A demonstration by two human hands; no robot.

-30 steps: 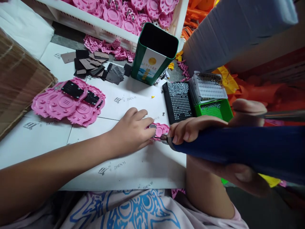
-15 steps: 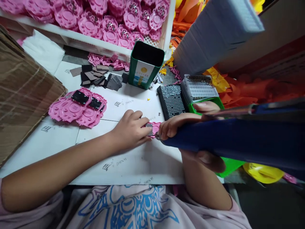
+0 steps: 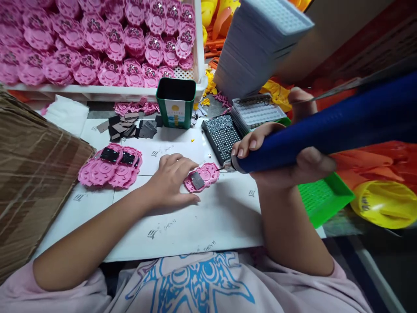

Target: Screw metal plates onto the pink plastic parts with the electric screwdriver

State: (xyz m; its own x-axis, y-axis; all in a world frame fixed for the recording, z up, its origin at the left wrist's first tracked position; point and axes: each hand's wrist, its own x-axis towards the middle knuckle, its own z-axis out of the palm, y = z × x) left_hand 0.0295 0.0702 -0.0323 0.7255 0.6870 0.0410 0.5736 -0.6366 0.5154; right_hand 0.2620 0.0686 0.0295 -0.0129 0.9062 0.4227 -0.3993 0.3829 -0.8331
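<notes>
A pink plastic casing (image 3: pixel 211 172) with a dark grey plate (image 3: pixel 197 181) on it lies flat on the white worktop. Beside its left end is my left hand (image 3: pixel 171 182), fingers apart and thumb spread, holding nothing; whether a fingertip touches the casing I cannot tell. My right hand (image 3: pixel 293 169) is wrapped round a blue electric screwdriver (image 3: pixel 312 134), which slants up to the right. Its thin bit reaches the right end of the casing, close to or touching it. Just behind the tip sits a black screw tray (image 3: pixel 224 137) with rows of small screws.
Stacked pink casings (image 3: pixel 110 167) lie left, near a cardboard box (image 3: pixel 39 182). Behind them are loose dark plates (image 3: pixel 125 126) and a green tin (image 3: pixel 176 104). A white crate (image 3: pixel 199 56) of pink casings stands at the back. A green basket (image 3: pixel 325 195) is at right.
My left hand has drawn back from the casing and spread open, uncovering the plate. The screwdriver has swung its rear end upward, with its tip shifted slightly right. The camera view has shifted.
</notes>
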